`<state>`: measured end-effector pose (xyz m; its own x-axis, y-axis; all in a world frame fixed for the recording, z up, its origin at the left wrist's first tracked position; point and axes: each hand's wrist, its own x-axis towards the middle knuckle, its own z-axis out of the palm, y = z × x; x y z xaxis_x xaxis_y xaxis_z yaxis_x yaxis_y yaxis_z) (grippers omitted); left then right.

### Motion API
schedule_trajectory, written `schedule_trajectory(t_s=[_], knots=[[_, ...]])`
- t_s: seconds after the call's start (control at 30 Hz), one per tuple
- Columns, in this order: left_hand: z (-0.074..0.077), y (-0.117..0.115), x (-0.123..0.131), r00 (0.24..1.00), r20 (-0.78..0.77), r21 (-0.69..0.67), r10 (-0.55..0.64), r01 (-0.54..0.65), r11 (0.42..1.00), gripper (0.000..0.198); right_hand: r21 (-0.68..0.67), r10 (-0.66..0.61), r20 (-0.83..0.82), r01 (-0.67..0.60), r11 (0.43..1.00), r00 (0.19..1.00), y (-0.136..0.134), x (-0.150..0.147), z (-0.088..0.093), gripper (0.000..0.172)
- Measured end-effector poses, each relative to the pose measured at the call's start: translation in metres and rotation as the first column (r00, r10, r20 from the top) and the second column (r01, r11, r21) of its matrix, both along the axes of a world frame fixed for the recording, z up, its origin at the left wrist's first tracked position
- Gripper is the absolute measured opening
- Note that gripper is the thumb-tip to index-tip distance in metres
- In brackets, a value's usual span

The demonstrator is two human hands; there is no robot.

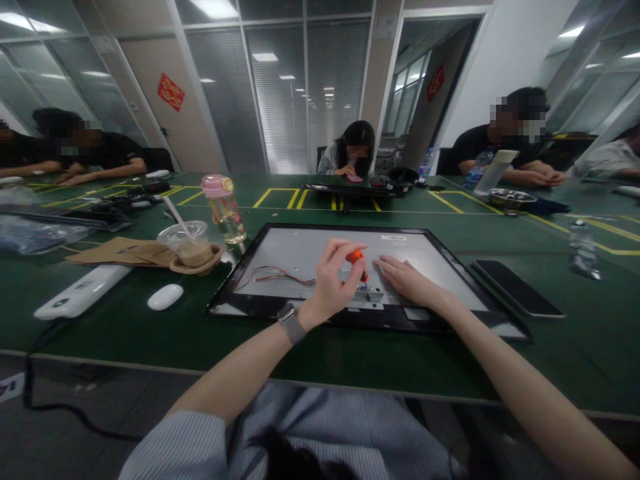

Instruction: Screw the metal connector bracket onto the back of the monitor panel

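A flat panel [280, 250] with a black frame and a grey back lies on the green table in front of me. My left hand [334, 277], with a watch on its wrist, grips the orange handle of a screwdriver [356, 256]. The tool stands roughly upright, its tip down at a small metal bracket [373, 295] near the panel's front edge. To the right of it my right hand [407, 280] rests flat on the panel, fingers stretched out, holding nothing. Thin wires [283, 273] run across the panel's left part toward the bracket.
Left of the panel are a white mouse [165, 297], a white power strip [80, 293], an iced drink cup [187, 240] and a pink-lidded bottle [225, 210]. On the right lies a black phone [517, 288] near a clear plastic packet [583, 250]. Several people sit around the table.
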<state>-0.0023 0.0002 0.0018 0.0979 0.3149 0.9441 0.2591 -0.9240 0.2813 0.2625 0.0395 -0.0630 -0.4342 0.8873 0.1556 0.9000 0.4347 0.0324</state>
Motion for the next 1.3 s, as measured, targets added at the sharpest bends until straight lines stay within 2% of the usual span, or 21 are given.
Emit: schedule_trajectory(t_s=[0.37,0.97,1.3], knots=[[-0.0002,-0.0007,-0.0004,1.0,-0.009,0.005,0.012,-0.012,1.0,0.017,-0.04,-0.024,-0.025,0.023,0.999,0.999,-0.0013,-0.0017,0.003,0.056],[-0.0006,-0.0008,-0.0002,1.0,0.007,-0.01,-0.008,0.008,1.0,0.017,-0.009,-0.003,-0.016,0.003,1.0,1.0,0.0024,0.002,-0.0019,0.056],[0.0001,-0.0008,-0.0007,1.0,0.006,-0.007,-0.019,0.019,1.0,0.017,-0.02,-0.031,-0.014,0.03,0.999,0.999,-0.0014,-0.0016,0.0012,0.056]])
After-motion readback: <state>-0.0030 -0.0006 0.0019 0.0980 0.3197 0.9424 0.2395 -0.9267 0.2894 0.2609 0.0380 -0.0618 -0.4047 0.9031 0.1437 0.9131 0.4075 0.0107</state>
